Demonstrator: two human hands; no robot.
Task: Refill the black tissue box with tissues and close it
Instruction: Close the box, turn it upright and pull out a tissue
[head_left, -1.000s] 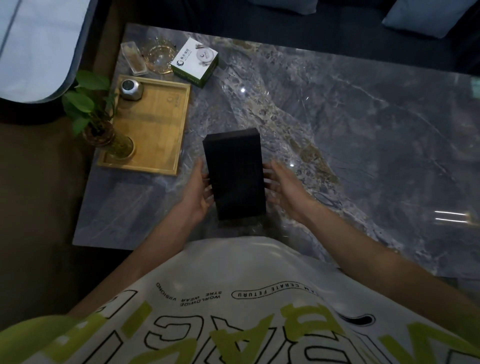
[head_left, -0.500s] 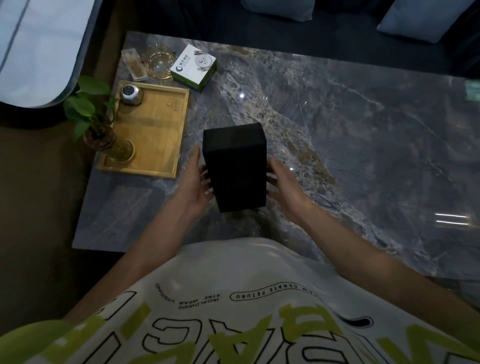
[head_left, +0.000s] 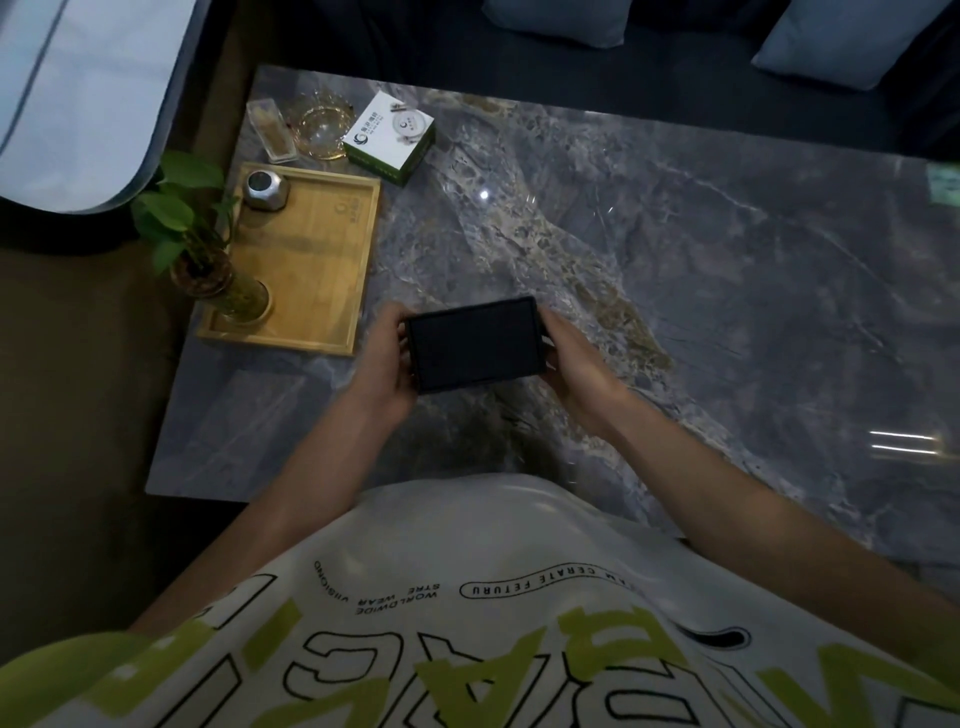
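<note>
The black tissue box is held up over the grey marble table, one broad rectangular face turned toward the camera. My left hand grips its left end and my right hand grips its right end. The box looks closed from this side, and its other faces are hidden. A small white and green tissue pack lies at the far left of the table.
A wooden tray at the left carries a small metal jar and a vase with a green plant. A glass ashtray and a clear case sit behind it. Cushions line a dark sofa beyond.
The box lay flat and lengthwise on the table between my hands; both hands have closed on it, lifted it and tipped it so a broad face points up at the camera.
</note>
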